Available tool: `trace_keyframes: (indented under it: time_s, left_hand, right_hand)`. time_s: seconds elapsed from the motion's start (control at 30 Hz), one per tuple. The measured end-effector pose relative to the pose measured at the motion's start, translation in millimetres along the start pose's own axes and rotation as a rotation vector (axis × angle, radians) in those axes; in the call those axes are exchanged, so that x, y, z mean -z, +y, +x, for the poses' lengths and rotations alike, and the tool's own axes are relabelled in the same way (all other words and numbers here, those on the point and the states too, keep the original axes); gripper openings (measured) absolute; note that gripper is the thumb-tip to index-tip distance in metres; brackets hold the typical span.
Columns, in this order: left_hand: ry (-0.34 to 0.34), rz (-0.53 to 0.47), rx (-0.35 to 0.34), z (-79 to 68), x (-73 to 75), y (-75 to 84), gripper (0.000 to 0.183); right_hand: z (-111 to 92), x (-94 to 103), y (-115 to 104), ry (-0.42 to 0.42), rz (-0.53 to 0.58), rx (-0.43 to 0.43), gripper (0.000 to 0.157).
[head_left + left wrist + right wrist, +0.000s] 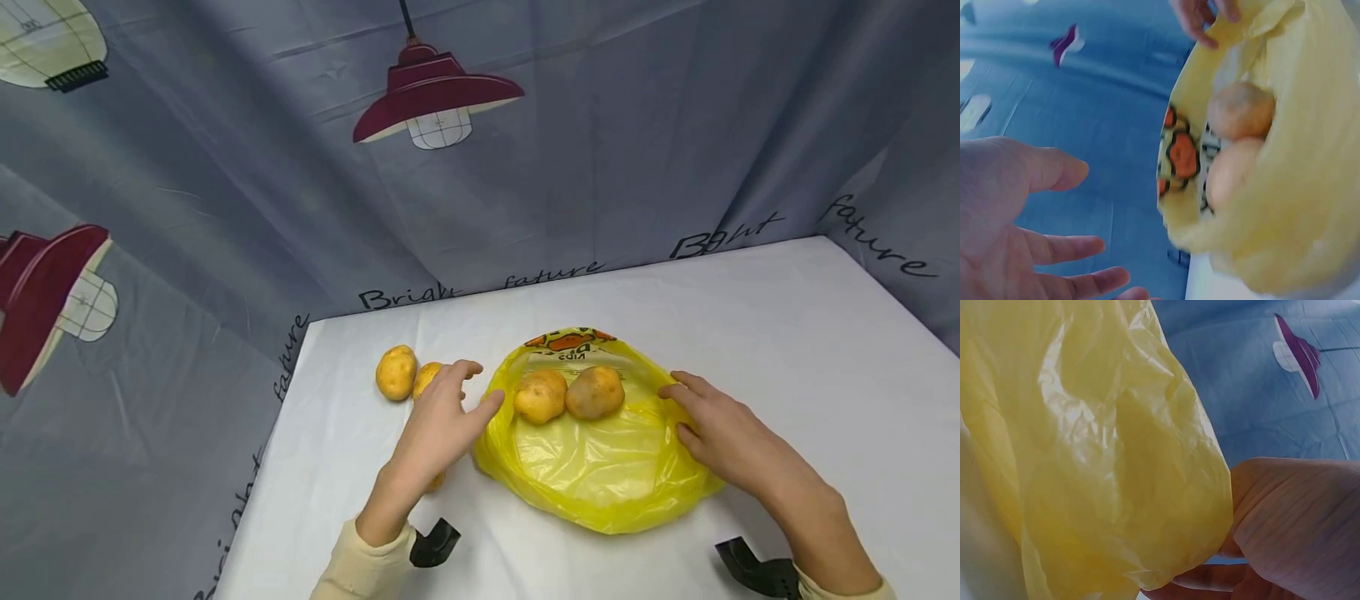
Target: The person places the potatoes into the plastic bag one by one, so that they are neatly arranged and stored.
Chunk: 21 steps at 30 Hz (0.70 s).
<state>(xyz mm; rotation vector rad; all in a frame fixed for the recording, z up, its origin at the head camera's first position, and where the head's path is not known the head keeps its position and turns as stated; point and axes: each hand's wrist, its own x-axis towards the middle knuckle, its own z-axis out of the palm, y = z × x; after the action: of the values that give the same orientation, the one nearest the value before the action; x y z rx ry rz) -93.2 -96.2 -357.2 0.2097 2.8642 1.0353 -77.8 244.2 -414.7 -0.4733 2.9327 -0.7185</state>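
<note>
A yellow plastic bag stands with its mouth spread wide. Two potatoes, one on the left and one on the right, lie side by side inside it. My right hand grips the bag's right rim, fingers over the edge; in the right wrist view the bag's side hides part of them. Left of the bag, my left hand is held with fingers apart and nothing in it. Behind that hand lie a whole potato and a partly covered potato. Another potato peeks out under the wrist.
A white cloth covers the table. Beyond its far edge hangs a grey-blue curtain printed with lamps and lettering. Black wrist mounts, left and right, stick out from beside the sleeves.
</note>
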Motion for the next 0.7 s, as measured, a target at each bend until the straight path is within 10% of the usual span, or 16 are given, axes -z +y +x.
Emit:
trace_keyframes:
  time_s: [0.7]
  left_hand:
    - [0.075, -0.153, 0.332, -52.6, 26.1, -100.9, 0.049]
  right_hand:
    - [2, -1.2, -3, -0.021, 0.001, -0.016, 0.043]
